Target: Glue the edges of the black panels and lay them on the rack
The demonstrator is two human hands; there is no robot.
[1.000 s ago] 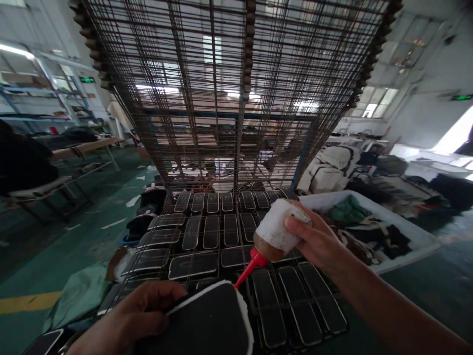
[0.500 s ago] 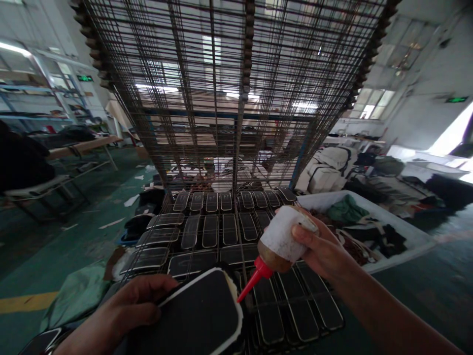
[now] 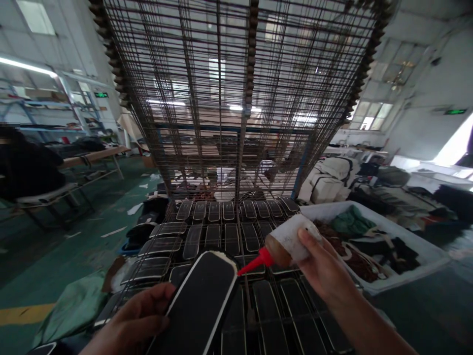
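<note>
My left hand (image 3: 142, 318) grips the left edge of a black rounded panel (image 3: 201, 301) with a pale, uneven border, thumb on top and fingers beneath. My right hand (image 3: 325, 261) is wrapped round a squeeze bottle (image 3: 291, 241) with a whitish label, brown contents and a red nozzle (image 3: 256, 261). The bottle is tilted to the left and down, its nozzle tip at the panel's upper right edge. Under both hands, many similar dark panels (image 3: 269, 308) with pale outlines lie in rows on a wire rack (image 3: 240, 231).
Wire mesh tiers (image 3: 207, 84) rise steeply behind the panels. To the right stands a white bin (image 3: 402, 276) with cloth and straps inside. Green fabric (image 3: 74, 310) lies at the lower left. A person in dark clothing (image 3: 27, 162) sits by a bench at the left.
The panel has turned more upright and shifted up a little. The nozzle tip has moved up along the panel's right edge, and the bottle lies flatter, slightly farther right.
</note>
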